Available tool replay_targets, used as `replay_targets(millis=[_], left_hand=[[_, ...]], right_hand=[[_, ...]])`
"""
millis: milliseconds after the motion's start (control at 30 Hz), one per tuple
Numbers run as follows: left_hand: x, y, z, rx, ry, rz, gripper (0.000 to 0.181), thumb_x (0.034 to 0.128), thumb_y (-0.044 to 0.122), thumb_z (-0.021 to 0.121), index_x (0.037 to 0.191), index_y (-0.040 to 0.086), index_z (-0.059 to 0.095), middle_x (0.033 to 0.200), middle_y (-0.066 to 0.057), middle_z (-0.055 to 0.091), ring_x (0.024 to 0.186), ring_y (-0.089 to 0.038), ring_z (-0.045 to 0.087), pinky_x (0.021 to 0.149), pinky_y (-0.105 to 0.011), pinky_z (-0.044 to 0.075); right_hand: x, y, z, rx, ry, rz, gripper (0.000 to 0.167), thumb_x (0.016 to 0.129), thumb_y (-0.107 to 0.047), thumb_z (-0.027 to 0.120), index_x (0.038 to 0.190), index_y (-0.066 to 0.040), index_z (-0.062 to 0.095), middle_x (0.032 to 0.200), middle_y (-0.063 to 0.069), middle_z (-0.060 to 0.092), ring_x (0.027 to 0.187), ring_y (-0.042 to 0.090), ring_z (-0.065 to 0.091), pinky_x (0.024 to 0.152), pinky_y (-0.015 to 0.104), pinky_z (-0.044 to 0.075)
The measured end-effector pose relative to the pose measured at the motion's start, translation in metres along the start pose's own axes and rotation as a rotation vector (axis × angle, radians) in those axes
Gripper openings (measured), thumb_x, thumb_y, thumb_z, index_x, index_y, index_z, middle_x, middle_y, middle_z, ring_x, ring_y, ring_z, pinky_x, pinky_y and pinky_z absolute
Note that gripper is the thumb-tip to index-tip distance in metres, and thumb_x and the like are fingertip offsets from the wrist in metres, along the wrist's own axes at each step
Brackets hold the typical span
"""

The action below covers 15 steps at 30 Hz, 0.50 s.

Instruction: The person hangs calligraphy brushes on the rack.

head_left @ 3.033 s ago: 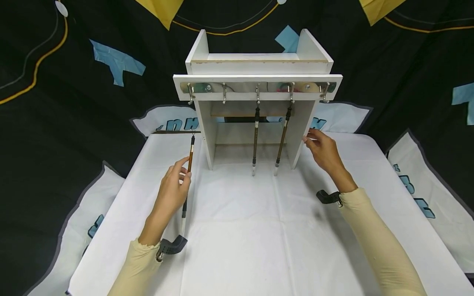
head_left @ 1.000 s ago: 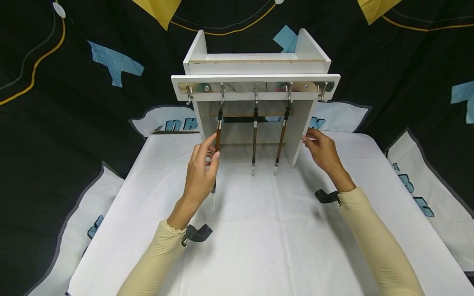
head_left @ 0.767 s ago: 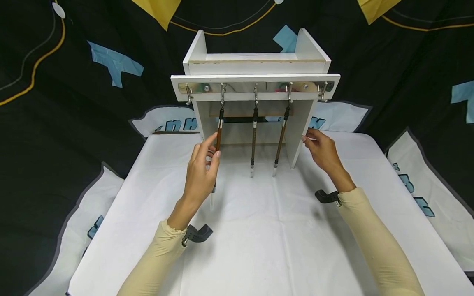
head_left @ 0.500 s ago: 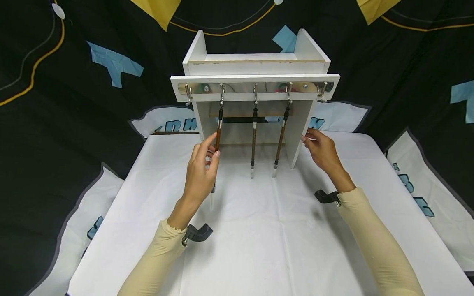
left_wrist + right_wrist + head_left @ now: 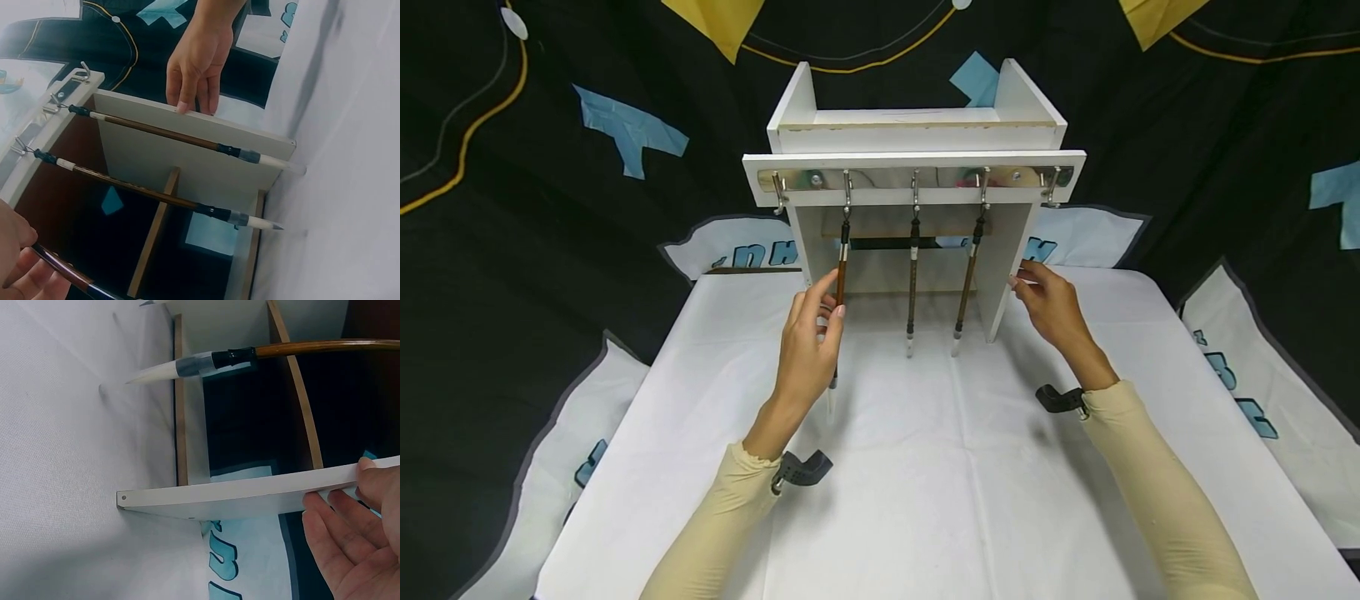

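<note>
My left hand (image 5: 805, 342) pinches the brown handle of a calligraphy brush (image 5: 841, 275) between thumb and fingers. That brush hangs by its loop from the second hook from the left on a white wooden rack (image 5: 917, 158); its white tip points down. Two more brushes hang from the hooks to its right, a middle brush (image 5: 913, 283) and a right brush (image 5: 970, 279). My right hand (image 5: 1051, 307) holds the front edge of the rack's right side panel (image 5: 250, 487), thumb on one face and fingers on the other. In the left wrist view the held brush (image 5: 69, 272) shows only partly.
The outermost hooks, a left hook (image 5: 778, 192) and a right hook (image 5: 1054, 187), carry nothing. A white cloth (image 5: 887, 500) covers the table under the rack. Behind stands a black curtain (image 5: 587, 250) with yellow and blue paper pieces.
Three seconds ago my left hand held the brush left of the rack; it moved right, and the loop came onto the second hook. The hanging brushes have swayed slightly. My right hand stayed put.
</note>
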State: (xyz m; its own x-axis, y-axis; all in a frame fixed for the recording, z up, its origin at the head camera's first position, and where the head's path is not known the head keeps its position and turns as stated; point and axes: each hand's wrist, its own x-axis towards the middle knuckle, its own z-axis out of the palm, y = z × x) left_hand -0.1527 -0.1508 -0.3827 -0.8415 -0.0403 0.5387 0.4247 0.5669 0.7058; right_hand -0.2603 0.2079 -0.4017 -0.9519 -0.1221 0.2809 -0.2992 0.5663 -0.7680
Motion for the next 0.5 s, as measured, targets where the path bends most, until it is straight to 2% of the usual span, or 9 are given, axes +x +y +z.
replay_targets(millis=[200, 500], left_hand=[[0.002, -0.006, 0.004, -0.002, -0.001, -0.001, 0.05, 0.1091, 0.009, 0.058, 0.158, 0.014, 0.047, 0.119, -0.018, 0.057, 0.108, -0.027, 0.06, 0.085, -0.043, 0.06], [0.006, -0.018, 0.013, -0.019, 0.026, 0.031, 0.05, 0.1098, 0.008, 0.056, 0.158, 0.014, 0.047, 0.12, -0.019, 0.056, 0.109, -0.029, 0.059, 0.086, -0.045, 0.06]], right_hand=[[0.001, 0.001, 0.0, -0.001, 0.004, 0.008, 0.048, 0.112, -0.026, 0.056, 0.154, -0.003, 0.05, 0.146, 0.026, 0.06, 0.125, 0.043, 0.067, 0.106, 0.055, 0.055], [0.001, 0.001, 0.0, 0.001, -0.002, 0.017, 0.049, 0.112, -0.026, 0.056, 0.154, -0.002, 0.049, 0.147, 0.027, 0.059, 0.125, 0.043, 0.066, 0.106, 0.056, 0.055]])
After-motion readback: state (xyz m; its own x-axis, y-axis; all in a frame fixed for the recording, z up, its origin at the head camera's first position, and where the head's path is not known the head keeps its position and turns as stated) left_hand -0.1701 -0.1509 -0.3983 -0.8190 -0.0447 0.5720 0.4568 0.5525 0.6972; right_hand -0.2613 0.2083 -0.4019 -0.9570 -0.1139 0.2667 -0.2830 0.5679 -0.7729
